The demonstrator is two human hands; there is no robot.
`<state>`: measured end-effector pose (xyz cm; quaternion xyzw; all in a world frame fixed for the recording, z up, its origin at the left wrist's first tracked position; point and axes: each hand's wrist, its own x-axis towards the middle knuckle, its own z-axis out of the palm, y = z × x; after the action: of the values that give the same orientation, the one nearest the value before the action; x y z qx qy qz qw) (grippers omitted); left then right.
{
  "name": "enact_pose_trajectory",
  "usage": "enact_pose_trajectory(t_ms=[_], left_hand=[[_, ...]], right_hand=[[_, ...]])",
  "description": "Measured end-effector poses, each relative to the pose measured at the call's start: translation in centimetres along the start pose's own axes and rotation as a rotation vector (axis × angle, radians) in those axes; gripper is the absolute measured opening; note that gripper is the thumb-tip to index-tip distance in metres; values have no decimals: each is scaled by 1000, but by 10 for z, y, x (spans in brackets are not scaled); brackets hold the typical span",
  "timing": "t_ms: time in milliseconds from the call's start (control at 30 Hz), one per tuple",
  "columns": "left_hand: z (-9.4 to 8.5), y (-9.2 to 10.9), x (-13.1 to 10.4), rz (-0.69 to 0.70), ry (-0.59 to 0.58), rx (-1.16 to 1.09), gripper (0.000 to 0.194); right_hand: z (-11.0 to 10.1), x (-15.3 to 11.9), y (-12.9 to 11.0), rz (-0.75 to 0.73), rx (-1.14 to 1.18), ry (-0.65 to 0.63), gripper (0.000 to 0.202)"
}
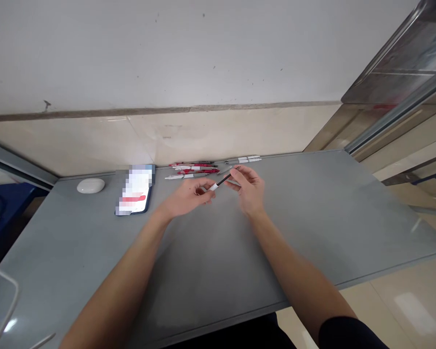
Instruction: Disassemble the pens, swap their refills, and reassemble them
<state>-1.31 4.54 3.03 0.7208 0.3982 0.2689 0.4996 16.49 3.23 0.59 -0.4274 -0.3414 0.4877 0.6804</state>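
My left hand is closed on the white end of a slim pen, above the grey table. At the pen's dark upper end, my right hand pinches it between thumb and fingers. The pen slants up to the right between both hands; whether its white and dark parts are joined I cannot tell. Just behind my hands lies a loose pile of red and white pens. A few white pens rest farther right along the wall, with small pieces near my fingers too blurred to name.
Left of my hands, a phone with a lit screen lies on the grey table. A white rounded case sits farther left. A white cable curves at the lower left corner. The tiled wall borders the table's back edge.
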Motion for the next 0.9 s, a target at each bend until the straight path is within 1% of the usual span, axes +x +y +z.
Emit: enact_pose_trajectory(t_ms=[100,267,400,500,600,700,767,900], left_hand=[[1,0,2,35,18,61,23],[3,4,3,73,14,147,21],[5,3,1,98,14,149,23],[6,4,0,99,32,140,22],[7,4,-2,100,49,121,21],[8,1,-4,100,86,131,23],[9,-2,-5,100,137,128,23],[9,-6,-10,69,182,76,24]], right_hand=[[-1,-2,4,-3,-16,-18,24],[-2,-4,7,-34,-14,-64,21],[-3,-5,7,-33,-14,-59,23],[-4,-5,7,-18,-30,-45,26],[-6,-4,8,4,-36,-57,28],[-6,-4,8,21,-28,-83,27],[-5,-5,6,33,-34,-106,27],[-5,-4,-2,69,-116,-189,27]])
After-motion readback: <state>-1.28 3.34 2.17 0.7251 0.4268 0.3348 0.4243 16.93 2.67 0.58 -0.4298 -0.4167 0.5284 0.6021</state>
